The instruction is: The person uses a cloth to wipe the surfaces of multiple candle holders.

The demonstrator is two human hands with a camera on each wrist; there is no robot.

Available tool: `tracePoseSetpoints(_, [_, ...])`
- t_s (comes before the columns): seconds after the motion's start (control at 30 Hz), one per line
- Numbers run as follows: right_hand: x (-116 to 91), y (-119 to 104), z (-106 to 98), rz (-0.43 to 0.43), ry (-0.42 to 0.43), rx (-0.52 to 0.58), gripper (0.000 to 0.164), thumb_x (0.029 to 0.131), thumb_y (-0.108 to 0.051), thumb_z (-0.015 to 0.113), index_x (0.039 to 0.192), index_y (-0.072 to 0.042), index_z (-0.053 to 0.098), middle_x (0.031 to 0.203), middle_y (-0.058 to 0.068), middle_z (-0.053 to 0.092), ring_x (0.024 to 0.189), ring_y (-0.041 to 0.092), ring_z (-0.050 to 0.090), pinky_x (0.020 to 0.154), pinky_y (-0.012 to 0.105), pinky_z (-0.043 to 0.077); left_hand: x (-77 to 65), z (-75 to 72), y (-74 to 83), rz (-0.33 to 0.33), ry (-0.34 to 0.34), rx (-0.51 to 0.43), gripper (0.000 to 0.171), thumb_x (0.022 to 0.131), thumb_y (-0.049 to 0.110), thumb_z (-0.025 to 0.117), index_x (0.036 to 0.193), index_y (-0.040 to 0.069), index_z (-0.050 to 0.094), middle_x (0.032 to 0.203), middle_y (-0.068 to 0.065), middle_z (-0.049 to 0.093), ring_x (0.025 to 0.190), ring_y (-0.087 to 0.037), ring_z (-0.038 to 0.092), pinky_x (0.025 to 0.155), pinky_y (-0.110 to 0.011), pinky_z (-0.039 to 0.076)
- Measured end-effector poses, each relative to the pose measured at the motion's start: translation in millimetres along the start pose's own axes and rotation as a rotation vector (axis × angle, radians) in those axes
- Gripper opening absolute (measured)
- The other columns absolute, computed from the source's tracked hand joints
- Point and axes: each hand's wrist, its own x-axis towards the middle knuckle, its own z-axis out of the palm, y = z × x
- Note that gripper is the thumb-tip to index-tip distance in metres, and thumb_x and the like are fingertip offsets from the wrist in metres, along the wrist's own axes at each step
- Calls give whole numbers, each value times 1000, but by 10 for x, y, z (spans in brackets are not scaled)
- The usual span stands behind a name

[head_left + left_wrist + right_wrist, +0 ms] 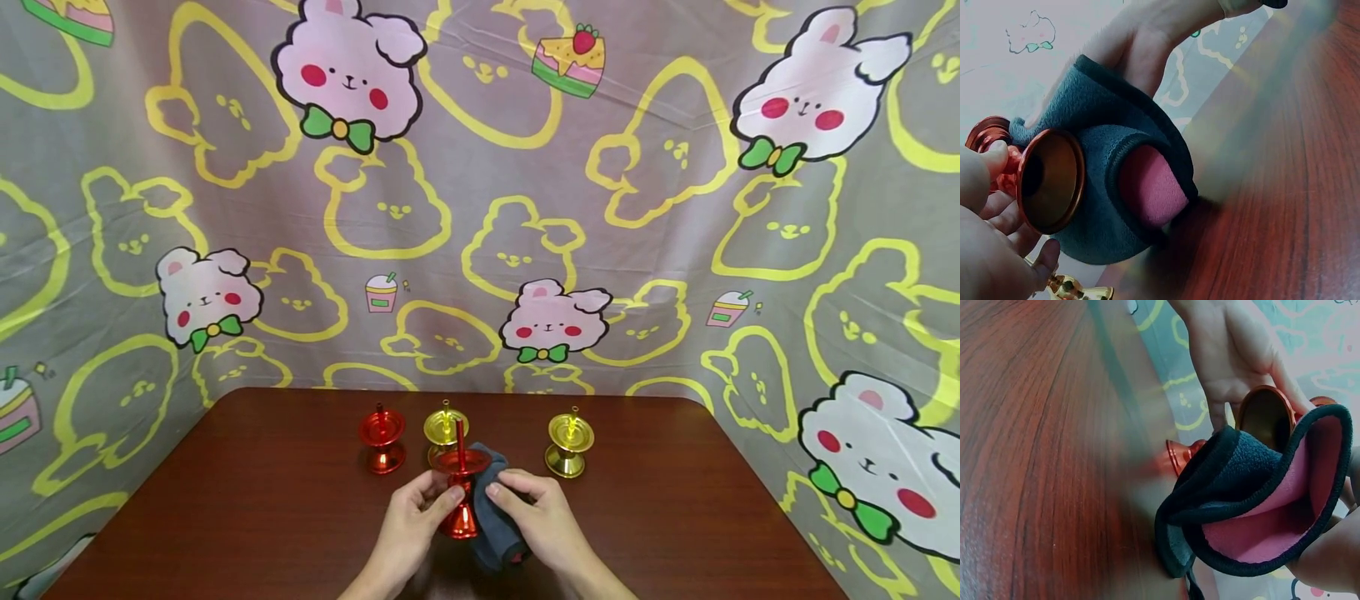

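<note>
As the left grip holds a glossy red candlestick, the right grip pinches cloth.

Markings: no readable text, brand or number.
Printed drink cups on the patterned backdrop each bear a green label-like patch; lettering on it, if any, not resolved. Tiny marks sit beside the cups, near small yellow shapes; too small at this size to tell whether they are characters or decoration.
</note>
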Motion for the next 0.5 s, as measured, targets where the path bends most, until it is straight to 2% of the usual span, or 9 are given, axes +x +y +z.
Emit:
tracePoseSetpoints(0.1, [1, 2, -1, 3, -6, 11, 22, 94, -9, 70, 113, 2, 74, 104, 15, 69, 94, 14, 62, 81, 26, 52, -5, 5, 5, 1, -1, 8, 28, 97, 14, 68, 113, -8, 65, 96, -13, 69, 85, -13, 64, 75, -26, 53])
tracePoseSetpoints(0.33, [-26, -10, 22, 11, -5, -2, 22, 93, -10, 71, 112, 0, 75, 104, 14, 69, 94, 15, 61, 81, 25, 51, 3, 8, -18, -24, 20, 10, 39, 97, 16, 68, 127, -9, 61, 107, -15, 69, 93, -14, 64, 81, -26, 53])
tracePoseSetpoints(0.5, [-40, -37, 33, 19, 9, -26, 21, 92, -10, 73, 110, -1, 76, 102, 12, 68, 91, 15, 60, 78, 25, 51, 13, 12, -32, 1, 58, 46, 36, 96, 16, 69, 124, -5, 64, 108, -15, 68, 93, -15, 64, 80, -26, 53])
